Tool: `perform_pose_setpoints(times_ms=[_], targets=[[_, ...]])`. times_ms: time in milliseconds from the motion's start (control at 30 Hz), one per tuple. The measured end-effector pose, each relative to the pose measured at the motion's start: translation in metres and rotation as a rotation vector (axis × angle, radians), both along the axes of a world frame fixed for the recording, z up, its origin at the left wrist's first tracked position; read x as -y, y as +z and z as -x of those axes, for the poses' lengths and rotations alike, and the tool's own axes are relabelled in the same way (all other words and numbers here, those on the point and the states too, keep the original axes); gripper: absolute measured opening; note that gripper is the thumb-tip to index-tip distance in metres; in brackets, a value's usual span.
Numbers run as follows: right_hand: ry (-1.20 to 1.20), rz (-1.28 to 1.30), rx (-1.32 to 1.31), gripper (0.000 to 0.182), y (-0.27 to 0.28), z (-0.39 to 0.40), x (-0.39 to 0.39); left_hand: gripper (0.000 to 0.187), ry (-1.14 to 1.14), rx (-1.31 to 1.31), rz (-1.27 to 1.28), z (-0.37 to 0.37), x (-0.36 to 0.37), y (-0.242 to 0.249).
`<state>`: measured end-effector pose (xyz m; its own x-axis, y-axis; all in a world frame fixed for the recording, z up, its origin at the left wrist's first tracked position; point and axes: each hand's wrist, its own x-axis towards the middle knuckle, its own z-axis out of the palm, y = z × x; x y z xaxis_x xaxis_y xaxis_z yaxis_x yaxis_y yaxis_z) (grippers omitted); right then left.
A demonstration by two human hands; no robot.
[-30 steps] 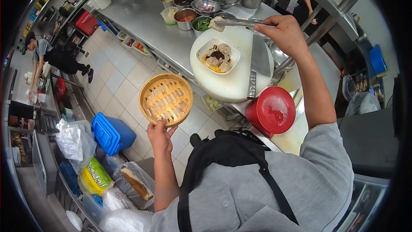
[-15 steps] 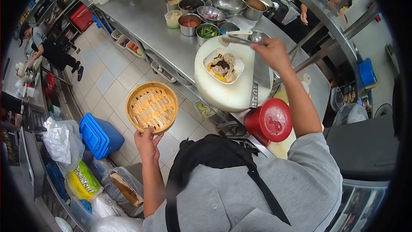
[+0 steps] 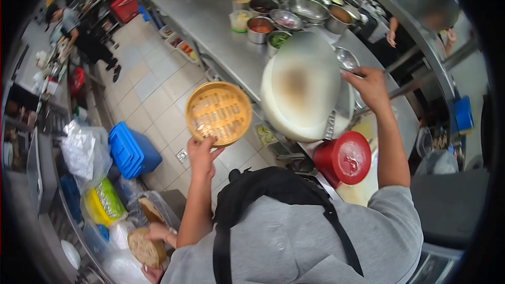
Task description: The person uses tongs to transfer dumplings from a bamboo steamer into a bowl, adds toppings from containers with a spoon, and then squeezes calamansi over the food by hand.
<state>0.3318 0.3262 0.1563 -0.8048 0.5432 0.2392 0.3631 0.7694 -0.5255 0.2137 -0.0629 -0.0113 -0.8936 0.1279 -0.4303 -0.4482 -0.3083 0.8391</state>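
My left hand (image 3: 201,153) grips the near rim of a round bamboo steamer basket (image 3: 221,114), held out over the floor and tilted so its slatted base shows. My right hand (image 3: 371,88) is closed around slim metal tongs (image 3: 348,71), above the right side of a thick round white cutting board (image 3: 288,129). A blurred patch covers much of the board and hides the tongs' far end. A cleaver (image 3: 330,126) lies on the board, its handle toward me. Beside the board stands a red lidded container (image 3: 344,159).
Metal bowls and pots of ingredients (image 3: 284,19) crowd the steel counter (image 3: 205,18). Another person's hands (image 3: 157,233) hold a round brownish object (image 3: 143,247) at lower left. A blue bin (image 3: 132,150) stands on the floor. A co-worker (image 3: 81,37) works at far left.
My right hand has moved right and slightly down with the tongs. The steamer basket shifted right and up in view. Another person's hands and a round object have appeared at lower left.
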Motion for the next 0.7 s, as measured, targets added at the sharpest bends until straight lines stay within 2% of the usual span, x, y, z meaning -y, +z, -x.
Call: perform_pose_setpoints(times_ms=[67,200,400,533,633,700], targets=[[0.01,0.051,0.011,0.038,-0.001,-0.006,0.008,0.044,-0.107,-0.042,-0.01,0.003,-0.004,0.006],[0.058,0.197,0.032,0.035,0.01,-0.004,0.03,0.046,-0.101,-0.054,-0.025,0.019,-0.021,0.016],[0.123,0.24,-0.01,0.036,0.03,-0.004,0.067,0.041,-0.157,-0.063,-0.081,0.042,-0.048,0.019],[0.149,0.195,-0.096,0.035,0.032,-0.021,0.062,0.041,-0.188,-0.102,-0.087,0.051,-0.061,0.026],[0.07,0.264,-0.075,0.034,0.035,-0.036,0.055,0.042,-0.179,-0.147,-0.103,0.05,-0.062,0.031],[0.073,0.265,-0.113,0.034,0.028,-0.044,0.045,0.042,-0.213,-0.116,-0.259,0.044,-0.061,0.034]])
